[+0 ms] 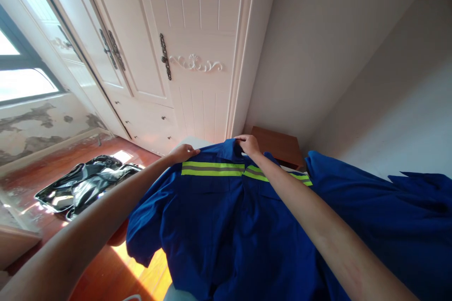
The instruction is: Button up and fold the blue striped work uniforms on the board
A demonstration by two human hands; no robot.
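A blue work jacket (205, 207) with yellow-green reflective strips across the chest is spread out in front of me, its collar at the far side. My left hand (184, 153) pinches the jacket's shoulder on the left. At the collar, my right hand (249, 145) grips the fabric between thumb and fingers. One sleeve hangs down at the left, and my right forearm crosses over the other half of the chest. More blue fabric (381, 216) lies to the right; I cannot tell whether it is a separate garment.
Behind the jacket stands a white wardrobe (201, 23) with dark metal handles. A brown wooden box-like piece (277, 146) is by the wall. On the reddish wooden floor at left lies an open black bag or suitcase (95, 183) with things in it. A window (24, 82) is at far left.
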